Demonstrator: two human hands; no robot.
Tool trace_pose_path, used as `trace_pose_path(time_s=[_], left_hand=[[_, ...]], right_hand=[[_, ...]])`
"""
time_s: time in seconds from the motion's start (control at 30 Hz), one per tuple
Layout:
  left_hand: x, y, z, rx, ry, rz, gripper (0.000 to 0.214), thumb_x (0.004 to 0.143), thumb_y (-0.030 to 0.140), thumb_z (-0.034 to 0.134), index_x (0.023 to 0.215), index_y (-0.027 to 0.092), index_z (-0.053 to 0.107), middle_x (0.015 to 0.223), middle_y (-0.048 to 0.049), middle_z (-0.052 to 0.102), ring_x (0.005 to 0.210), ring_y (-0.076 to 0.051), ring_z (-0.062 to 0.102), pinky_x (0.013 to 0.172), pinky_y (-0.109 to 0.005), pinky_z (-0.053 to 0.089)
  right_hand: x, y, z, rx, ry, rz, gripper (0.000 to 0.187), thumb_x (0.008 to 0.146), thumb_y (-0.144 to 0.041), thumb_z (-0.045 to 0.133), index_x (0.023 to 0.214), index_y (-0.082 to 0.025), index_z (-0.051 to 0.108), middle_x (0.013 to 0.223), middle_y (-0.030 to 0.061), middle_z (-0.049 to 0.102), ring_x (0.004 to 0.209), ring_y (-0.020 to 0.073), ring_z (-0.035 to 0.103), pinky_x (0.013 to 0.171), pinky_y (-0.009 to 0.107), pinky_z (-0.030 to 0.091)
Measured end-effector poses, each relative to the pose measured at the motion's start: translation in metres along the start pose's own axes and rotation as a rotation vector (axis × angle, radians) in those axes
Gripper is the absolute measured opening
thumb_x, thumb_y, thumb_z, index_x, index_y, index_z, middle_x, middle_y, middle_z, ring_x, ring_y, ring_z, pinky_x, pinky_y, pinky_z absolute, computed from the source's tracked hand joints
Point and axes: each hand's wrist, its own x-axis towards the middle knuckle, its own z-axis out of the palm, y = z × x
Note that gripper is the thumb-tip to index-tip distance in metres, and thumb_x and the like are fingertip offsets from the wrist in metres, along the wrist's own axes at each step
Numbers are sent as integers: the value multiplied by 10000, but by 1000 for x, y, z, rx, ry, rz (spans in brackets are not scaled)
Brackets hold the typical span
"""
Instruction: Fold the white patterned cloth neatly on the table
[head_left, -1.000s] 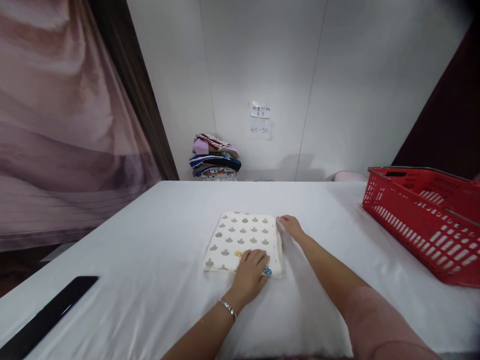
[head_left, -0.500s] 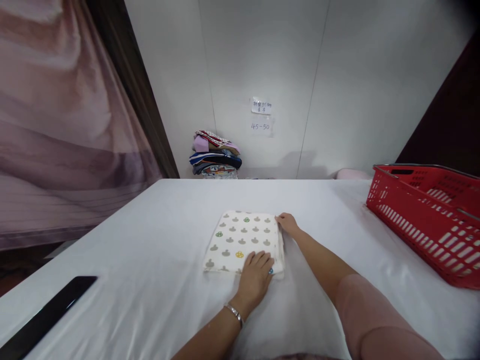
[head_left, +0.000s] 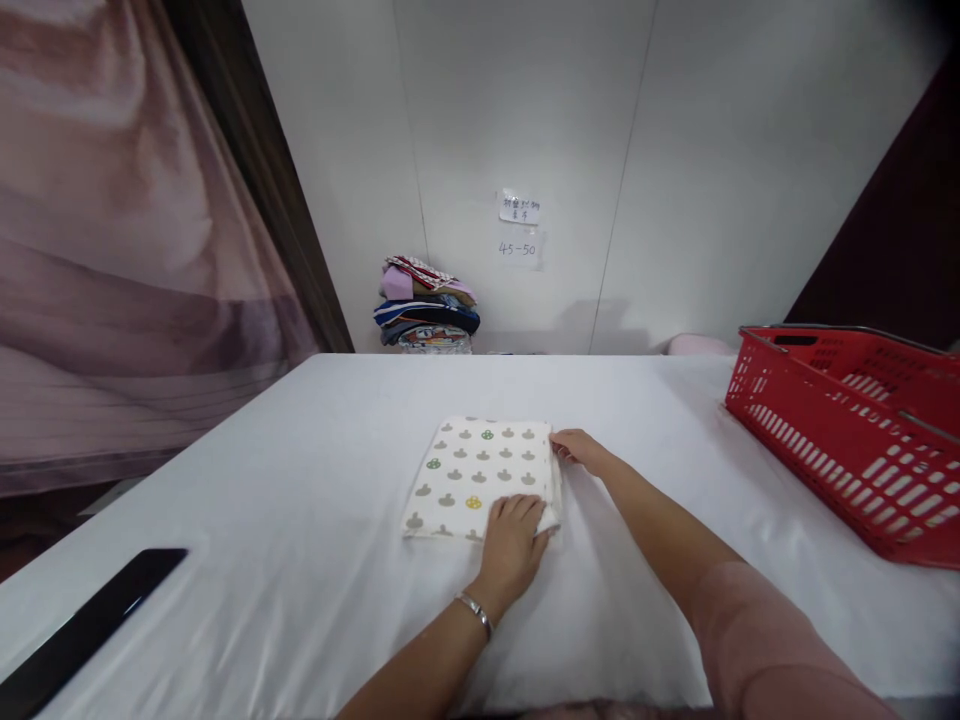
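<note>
A folded white cloth (head_left: 480, 477) printed with grey, green and yellow mushroom shapes lies in front of me on the white table. My left hand (head_left: 514, 543), a silver bracelet at its wrist, rests on the near right corner with its fingers laid over the fabric. The thumb sits by the corner's edge, where the layers look slightly bent. At the far right side, my right hand (head_left: 585, 450) has its fingertips closed on the cloth's edge. Part of the near edge is hidden under my left hand.
A red plastic basket (head_left: 840, 440) stands on the right of the white table (head_left: 300, 480). On the near left lies a flat black object (head_left: 90, 630). Folded clothes (head_left: 427, 310) are stacked beyond the far edge, by the wall. Pink curtain fabric (head_left: 142, 250) hangs at left.
The near right corner of the cloth is now slightly turned up by my left hand. My right hand stays at the right edge, its wrist a bit more raised. The view has shifted slightly.
</note>
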Motion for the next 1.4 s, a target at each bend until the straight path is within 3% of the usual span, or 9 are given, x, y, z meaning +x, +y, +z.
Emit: trace_pose_path(time_s=[0.27,0.4,0.5,0.6,0.8,1.1,1.4], left_hand=[[-2,0,-1,-54,44,-25,286,877,271,489,1151,229,556,1157,-30,605,1080,-182,497,966,-371,339],[0,2,-6,-57,5,-30,312,853,417,512,1106,252,590,1150,-27,604,1081,-199,497,962,-378,329],[13,6,-11,-30,-56,-124,338,854,503,458,946,235,643,998,-27,642,980,-196,536,879,-350,367],[34,11,-11,37,-110,-257,336,842,482,466,835,197,642,892,-45,641,881,-190,566,783,-311,393],[64,17,2,155,-198,-482,332,749,426,557,947,163,600,991,-93,633,939,-234,585,771,-307,412],[67,7,-1,82,-239,-552,153,760,253,499,835,178,609,917,-72,671,880,-217,620,708,-290,428],[66,3,1,27,-242,-567,127,751,247,511,788,205,625,851,-27,685,841,-188,630,670,-258,413]], right_hand=[[-8,1,0,49,-82,22,112,578,-210,645,663,-174,582,535,-50,517,515,75,447,463,183,286],[-10,3,0,31,-115,36,101,566,-197,635,652,-168,592,505,-53,501,504,76,447,450,183,265],[-11,4,0,29,-128,32,85,567,-190,628,637,-165,587,480,-59,486,484,73,436,437,184,246],[-13,4,1,32,-144,24,79,569,-176,623,643,-161,598,459,-63,479,462,68,414,430,185,233],[-13,4,4,3,-107,7,38,590,-176,613,592,-164,577,432,-70,457,442,64,395,421,181,226],[-6,6,13,21,2,-32,136,624,-187,555,521,-183,465,399,-71,409,399,59,340,396,194,211],[-10,8,14,-37,-15,-46,169,614,-193,556,498,-190,433,364,-82,355,374,56,302,387,201,191]])
